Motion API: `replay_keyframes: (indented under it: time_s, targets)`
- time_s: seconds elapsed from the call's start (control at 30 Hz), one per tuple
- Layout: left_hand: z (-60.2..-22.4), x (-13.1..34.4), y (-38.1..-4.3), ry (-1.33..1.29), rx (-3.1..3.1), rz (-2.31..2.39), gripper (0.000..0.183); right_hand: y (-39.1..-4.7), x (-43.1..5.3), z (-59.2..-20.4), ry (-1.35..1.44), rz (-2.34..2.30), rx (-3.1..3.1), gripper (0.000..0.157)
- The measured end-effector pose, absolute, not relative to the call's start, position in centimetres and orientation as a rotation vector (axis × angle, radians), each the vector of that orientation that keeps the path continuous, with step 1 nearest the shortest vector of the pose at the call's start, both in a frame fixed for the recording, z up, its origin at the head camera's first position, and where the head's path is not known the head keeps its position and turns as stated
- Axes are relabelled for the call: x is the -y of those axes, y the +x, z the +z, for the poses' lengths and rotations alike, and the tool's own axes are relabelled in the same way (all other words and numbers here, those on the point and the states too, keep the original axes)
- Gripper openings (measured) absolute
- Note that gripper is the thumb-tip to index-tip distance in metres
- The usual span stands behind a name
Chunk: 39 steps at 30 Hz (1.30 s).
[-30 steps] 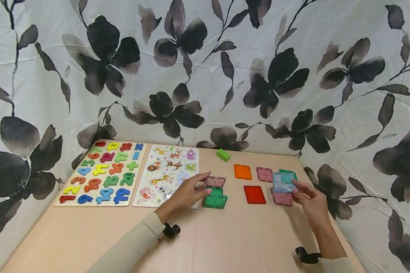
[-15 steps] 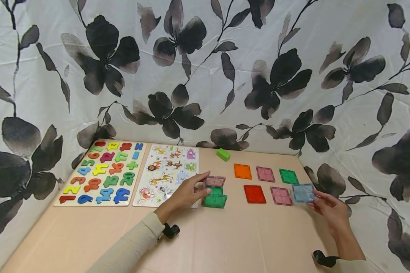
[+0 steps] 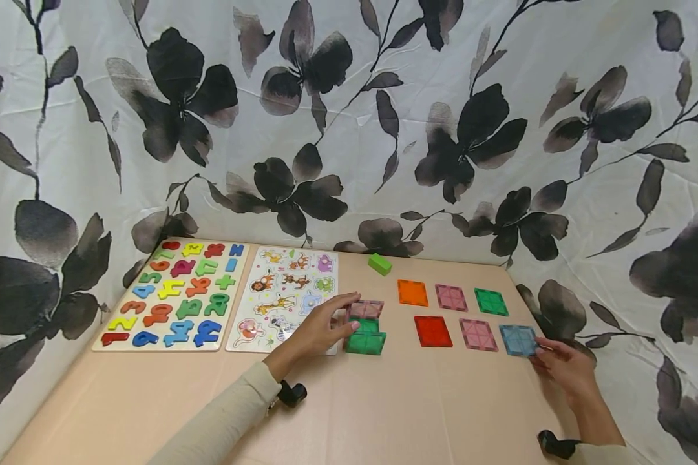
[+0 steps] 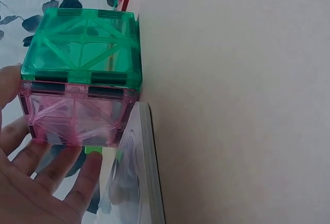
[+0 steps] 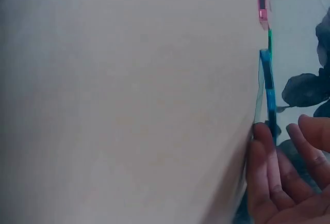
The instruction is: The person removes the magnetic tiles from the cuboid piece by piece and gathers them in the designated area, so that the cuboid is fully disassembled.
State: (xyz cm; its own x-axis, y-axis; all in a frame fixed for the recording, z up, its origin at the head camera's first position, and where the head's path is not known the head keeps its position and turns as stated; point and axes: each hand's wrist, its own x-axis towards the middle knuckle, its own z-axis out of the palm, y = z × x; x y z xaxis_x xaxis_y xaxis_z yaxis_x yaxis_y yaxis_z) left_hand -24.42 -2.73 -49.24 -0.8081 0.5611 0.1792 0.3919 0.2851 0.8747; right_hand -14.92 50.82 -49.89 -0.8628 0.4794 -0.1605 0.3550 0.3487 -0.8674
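A small box of translucent pink and green magnetic tiles (image 3: pixel 366 343) stands on the table, its green face and pink face (image 4: pixel 75 118) both clear in the left wrist view. My left hand (image 3: pixel 324 326) is at its left side, thumb at its edge and other fingers spread loosely near the pink face. Far to the right, a blue magnetic tile (image 3: pixel 518 340) rests flat or nearly flat on the table. Fingertips of my right hand (image 3: pixel 569 369) touch its right edge. In the right wrist view the blue tile (image 5: pixel 269 87) appears edge-on, with my thumb apart from it.
Loose tiles lie in two rows: orange (image 3: pixel 413 292), pink (image 3: pixel 451 298) and green (image 3: pixel 491 301) behind; red (image 3: pixel 433 331) and pink (image 3: pixel 479 334) in front. A green block (image 3: pixel 379 264) sits farther back. Number puzzle (image 3: pixel 169 303) and animal puzzle (image 3: pixel 276 274) boards lie left.
My right hand has carried the blue tile from above the pink and green tiles rightward and down to the table, and its thumb now stands apart. My left hand has stayed at the box.
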Motion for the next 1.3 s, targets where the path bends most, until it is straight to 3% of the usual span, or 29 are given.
replay_keyframes:
  time_s: [0.3, 0.57, 0.87, 1.1, 1.3]
  targets:
    - [-49.2, 2.7, -24.6, 0.893, -2.302, 1.589, 0.053, -14.3, -45.4, -46.6, -0.480, 0.817, 2.760, 0.037]
    - [-49.6, 2.8, -24.8, 0.972, -2.224, 1.680, 0.050, -16.0, -35.8, -44.6, -0.033, 1.032, 2.772, 0.036]
    - [-49.6, 2.5, -24.6, 0.954, -2.189, 1.704, 0.050, -17.5, -26.1, -45.0, 0.428, 1.231, 2.800, 0.030]
    - [-49.8, 2.2, -24.6, 0.926, -2.194, 1.694, 0.050, -18.5, -22.2, -45.7, 0.624, 1.131, 2.842, 0.016]
    - [-49.8, 2.2, -24.7, 0.933, -2.195, 1.704, 0.050, -18.7, -21.1, -46.1, 0.663, 0.988, 2.799, 0.017]
